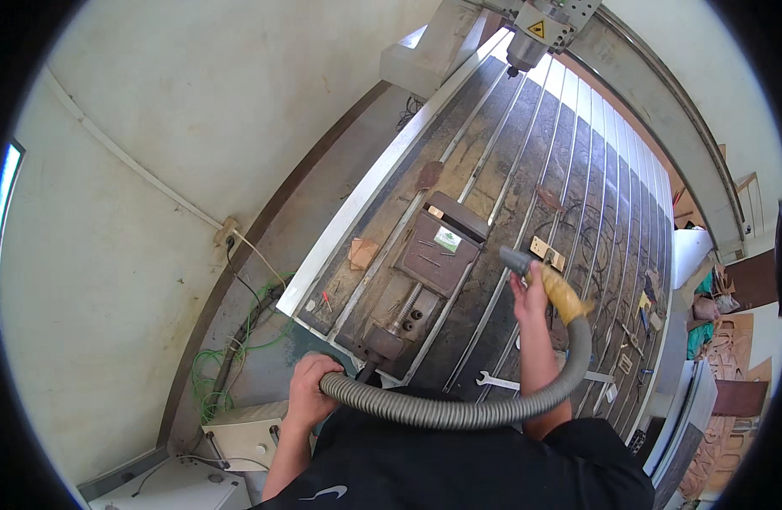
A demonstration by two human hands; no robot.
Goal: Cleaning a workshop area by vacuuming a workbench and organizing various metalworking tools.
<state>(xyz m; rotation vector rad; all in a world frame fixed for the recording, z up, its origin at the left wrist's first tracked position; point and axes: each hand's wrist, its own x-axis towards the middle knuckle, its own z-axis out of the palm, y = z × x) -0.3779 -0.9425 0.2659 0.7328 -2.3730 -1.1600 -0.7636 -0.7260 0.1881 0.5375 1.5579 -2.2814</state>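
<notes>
1. Nearest, at 7 o'clock from the middle of the head view, the left hand curls around the grey ribbed hose. A firm but unpinched grip here should let slack follow without crushing the ribs.
2. The hose sweeps through 5 o'clock and crosses over the right forearm. A broad bend like this is best; a tighter one may kink. Its ribs look dull and even.
3. Between 4 and 5 o'clock, the open-ended wrench lies close by the hose, so any low swing could catch it.
4. Between 3 and 4 o'clock, the right hand grasps the yellow wrapping, some fingers hidden behind it. Steering from this point should give good control. The wrapping looks wrinkled, with a ragged flap.
5. At 3 o'clock, the smooth grey nozzle aims towards 10 o'clock, apart from the vise. Small steady wrist moves would suit, sparing the loose metal pins on the vise a knock.
6. Farthest, at 1 o'clock, the spindle hangs well apart from the nozzle; leaving that gap seems wise.
</notes>
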